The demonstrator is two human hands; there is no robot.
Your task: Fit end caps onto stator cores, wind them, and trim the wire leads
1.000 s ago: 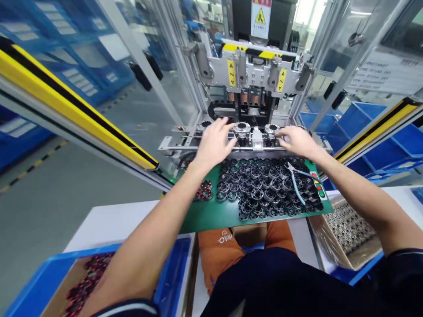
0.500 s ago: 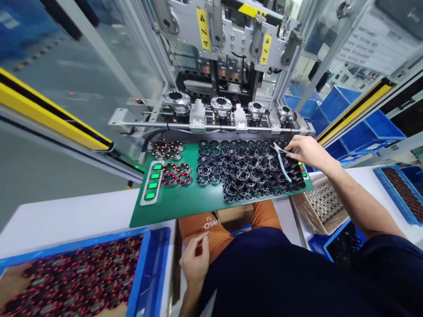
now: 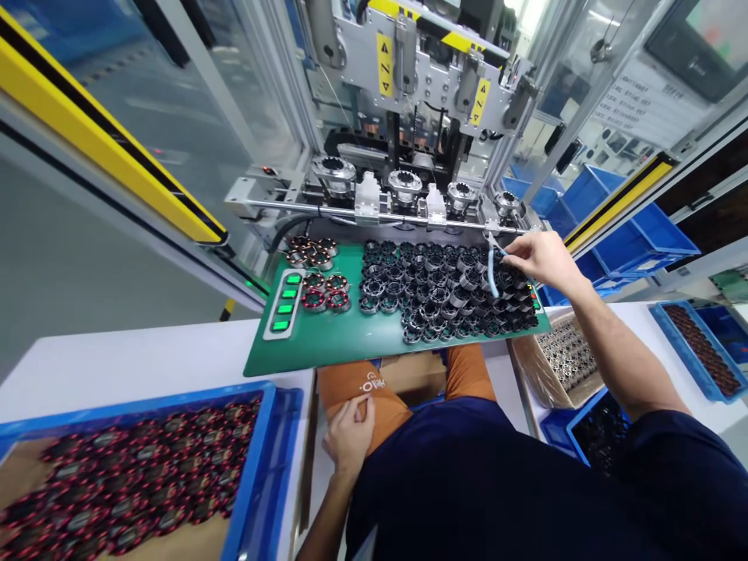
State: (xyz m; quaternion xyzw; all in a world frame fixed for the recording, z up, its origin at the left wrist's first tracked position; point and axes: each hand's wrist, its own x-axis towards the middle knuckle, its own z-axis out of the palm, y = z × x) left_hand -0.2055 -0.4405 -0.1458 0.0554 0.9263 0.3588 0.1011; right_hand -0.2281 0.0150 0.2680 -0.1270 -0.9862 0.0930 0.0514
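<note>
My right hand (image 3: 541,257) grips one light-blue handle of a pair of side cutters (image 3: 492,269) at the right end of the green board (image 3: 327,343). The cutters' jaws point up toward the machine, and their other handle hangs over rows of black-and-metal stator cores (image 3: 438,292). My left hand (image 3: 351,432) rests on the orange trouser leg (image 3: 379,397), its fingers curled with nothing visible in them. Copper-wound stators (image 3: 312,253) and red-wound stators (image 3: 326,300) stand on the board's left part.
Behind the board is a machine with several round fixtures (image 3: 404,183) along a rail. Green-lit buttons (image 3: 284,304) sit at left. A blue crate (image 3: 266,436) of red-wound stators is lower left; a carton (image 3: 534,366) of metal rings is at right. Yellow-edged posts (image 3: 117,125) flank the station.
My right hand has shifted the cutters slightly, turning the free handle more upright. My left hand now lies on the thigh, more curled. The whole view has swung a little.
</note>
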